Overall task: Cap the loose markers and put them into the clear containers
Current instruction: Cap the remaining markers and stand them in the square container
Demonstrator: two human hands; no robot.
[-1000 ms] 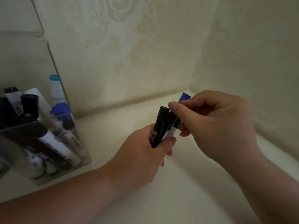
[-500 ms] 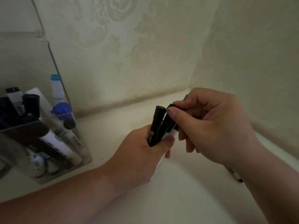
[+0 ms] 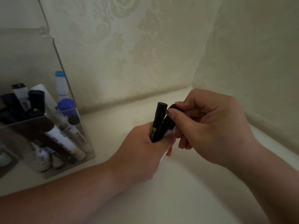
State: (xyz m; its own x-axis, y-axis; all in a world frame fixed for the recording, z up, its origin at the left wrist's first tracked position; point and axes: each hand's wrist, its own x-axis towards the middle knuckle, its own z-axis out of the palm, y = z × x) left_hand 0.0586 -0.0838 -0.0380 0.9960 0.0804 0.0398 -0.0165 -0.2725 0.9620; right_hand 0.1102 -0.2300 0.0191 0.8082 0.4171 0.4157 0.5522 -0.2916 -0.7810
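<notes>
Right, my left hand [image 3: 142,149] is wrapped round a small bundle of markers, the black marker [image 3: 159,120] poking up at twelve o'clock from my fist. My right hand [image 3: 210,126] pinches a black cap [image 3: 172,107] between thumb and forefinger, over its neighbour's end. Whether it's seated, I can't tell. The clear container [image 3: 84,135] waits at nine o'clock, well apart. Push crooked and the cap won't click on, or the bundle could slip and scatter across the white surface [image 3: 178,199].
</notes>
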